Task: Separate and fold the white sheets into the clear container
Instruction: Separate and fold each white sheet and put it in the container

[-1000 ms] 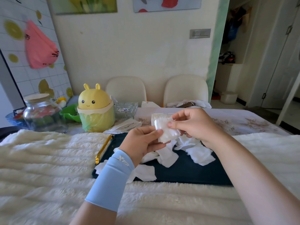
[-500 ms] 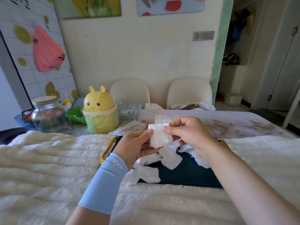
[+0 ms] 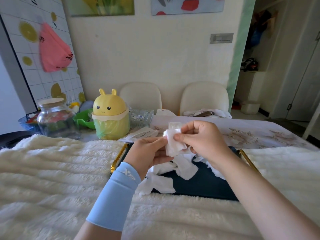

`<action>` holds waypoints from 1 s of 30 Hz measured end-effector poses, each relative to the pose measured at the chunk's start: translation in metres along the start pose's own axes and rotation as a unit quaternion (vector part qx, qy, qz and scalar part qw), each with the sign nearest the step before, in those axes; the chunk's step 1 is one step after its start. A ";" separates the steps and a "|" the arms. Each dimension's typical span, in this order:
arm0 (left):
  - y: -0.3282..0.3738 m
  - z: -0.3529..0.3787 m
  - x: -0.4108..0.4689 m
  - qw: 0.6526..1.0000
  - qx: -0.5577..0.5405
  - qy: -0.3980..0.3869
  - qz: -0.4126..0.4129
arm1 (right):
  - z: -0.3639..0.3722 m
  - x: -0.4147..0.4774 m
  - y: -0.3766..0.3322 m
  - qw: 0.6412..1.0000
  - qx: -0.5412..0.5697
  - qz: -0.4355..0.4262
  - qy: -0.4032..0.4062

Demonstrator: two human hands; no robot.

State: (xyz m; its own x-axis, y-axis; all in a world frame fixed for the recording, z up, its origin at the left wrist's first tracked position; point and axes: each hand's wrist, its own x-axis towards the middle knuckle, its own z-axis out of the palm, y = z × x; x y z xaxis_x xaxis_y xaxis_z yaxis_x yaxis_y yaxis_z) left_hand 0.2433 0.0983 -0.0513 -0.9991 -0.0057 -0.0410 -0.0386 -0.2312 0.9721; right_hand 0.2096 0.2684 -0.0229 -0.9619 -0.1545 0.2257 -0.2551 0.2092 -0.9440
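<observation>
Head view, the only one.

- Both hands are raised above the tray (image 3: pixel 204 186), a dark one with gold handles, set on a fluffy white throw (image 3: pixel 52 170) that covers the near worktop.
- Left hand (image 3: pixel 149 151), pale blue sleeve on the forearm: fingers (image 3: pixel 158 139) curled, pinching the left edge of one white sheet (image 3: pixel 173 144).
- Right hand (image 3: pixel 202 139): thumb and forefinger pinch the same sheet at its upper right corner. Two grips on opposite sides read as holding the piece taut so it can be creased or peeled apart. Judgement: mid-fold, not yet ready to stow.
- The sheet hangs crumpled between the hands, clear of the tray.
- Clear container (image 3: pixel 174 125) shows just behind the sheet's top edge, partly hidden. Cannot tell whether it stands on the worktop or what it holds. Its place beyond the tray looks like a short reach forward for the drop.
- Loose sheets (image 3: pixel 186 168) lie heaped on the tray under the hands, one (image 3: pixel 155 185) spilling over the near left edge onto the throw. Likely the unsorted stock, so a good share of the task remains.
- Beyond, left: yellow bunny bin (image 3: pixel 110 115) with a green liner, and a glass jar (image 3: pixel 53 116). Neither is in play.
</observation>
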 end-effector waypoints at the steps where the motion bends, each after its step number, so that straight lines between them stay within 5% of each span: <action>1: 0.000 0.000 -0.001 1.000 0.000 0.000 0.000 | 0.001 0.001 0.001 1.000 -0.017 -0.010 0.007; 4: 0.002 0.000 -0.002 1.000 -0.016 0.003 -0.003 | 0.000 0.002 0.004 0.997 -0.076 -0.018 0.012; 8: 0.006 -0.001 -0.005 1.000 0.018 -0.023 -0.004 | 0.001 0.002 0.005 0.997 -0.008 0.041 -0.059; 13: 0.007 -0.014 -0.005 0.997 0.069 -0.006 0.020 | 0.007 0.001 0.007 0.997 0.035 0.028 -0.056; 17: 0.010 -0.032 -0.001 0.997 0.054 0.055 0.023 | 0.013 -0.005 0.012 0.980 -0.169 -0.039 -0.096; 20: 0.009 -0.039 0.001 0.995 0.053 0.076 0.032 | 0.030 -0.021 0.017 0.918 -0.312 -0.027 -0.245; 22: 0.008 -0.039 0.002 0.995 0.055 0.078 0.033 | 0.037 -0.027 0.020 0.882 -0.391 -0.044 -0.261; 30: 0.006 -0.032 0.002 0.993 0.076 0.080 0.033 | 0.038 -0.024 0.023 0.859 -0.405 0.018 -0.312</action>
State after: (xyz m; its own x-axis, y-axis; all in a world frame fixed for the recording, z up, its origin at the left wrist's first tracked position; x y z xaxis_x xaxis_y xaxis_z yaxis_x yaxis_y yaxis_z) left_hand 0.2415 0.0661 -0.0533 -0.9848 -0.1735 -0.0005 0.0127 -0.0751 0.9971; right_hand 0.2301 0.2406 -0.0594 -0.7952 -0.5682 -0.2116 -0.4543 0.7895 -0.4127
